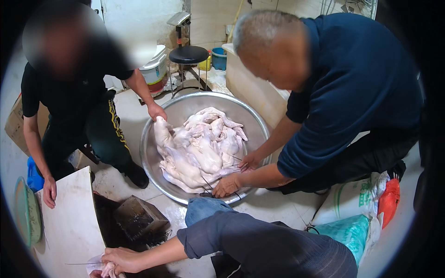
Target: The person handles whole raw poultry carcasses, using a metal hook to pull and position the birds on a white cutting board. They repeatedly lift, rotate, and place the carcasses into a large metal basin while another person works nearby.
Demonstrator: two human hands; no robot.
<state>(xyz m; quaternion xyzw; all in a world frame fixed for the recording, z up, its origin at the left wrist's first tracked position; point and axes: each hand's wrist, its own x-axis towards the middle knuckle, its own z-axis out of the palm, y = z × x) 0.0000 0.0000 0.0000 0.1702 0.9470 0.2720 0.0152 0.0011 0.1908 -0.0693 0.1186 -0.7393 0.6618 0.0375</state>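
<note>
My right hand (121, 259) reaches left across the bottom of the view, sleeve pushed up to the elbow. It is closed on a pale plucked bird part (108, 269) at the lower edge, beside a thin skewer-like stick. My left hand is out of sight. Ahead sits a big metal basin (185, 99) piled with plucked birds (199, 148). A person in black on the left has one hand (156, 111) on a bird in the basin. A person in navy on the right has both hands (238, 173) at the basin's near rim.
A white board (69, 222) lies at lower left with the black-clad person's other hand on it. A dark metal tray (139, 215) lies on the wet tiled floor. Printed sacks (352, 208) lie at right. A black stool (188, 55) and buckets stand behind.
</note>
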